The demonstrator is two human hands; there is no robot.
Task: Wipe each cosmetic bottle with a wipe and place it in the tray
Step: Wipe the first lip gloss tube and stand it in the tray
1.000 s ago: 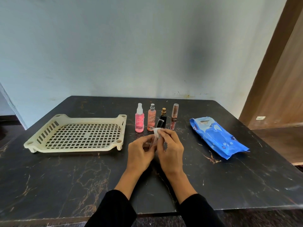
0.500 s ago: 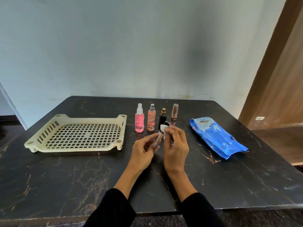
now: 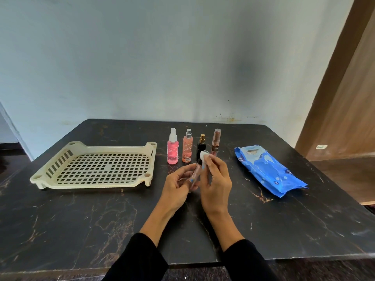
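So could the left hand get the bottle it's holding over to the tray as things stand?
Probably yes. The left hand holds the slim bottle, and bare table lies between it and the tray; only the right hand's wipe touches it.

Table [image 3: 81, 220]: glossy dark marble look.
Tray [image 3: 97, 184]: matt cream plastic lattice.
Wipes pack [image 3: 267, 169]: shiny crinkled blue film.

**Dark marble table against a pale wall**

A black marble-look table [image 3: 81, 220] with rust-brown veins fills the near scene. Behind it stands a pale blue-grey wall [image 3: 142, 57], scuffed, with a dark smudge right of centre. At right, a brown wooden panel [image 3: 345, 98] rises. Light is soft and even.
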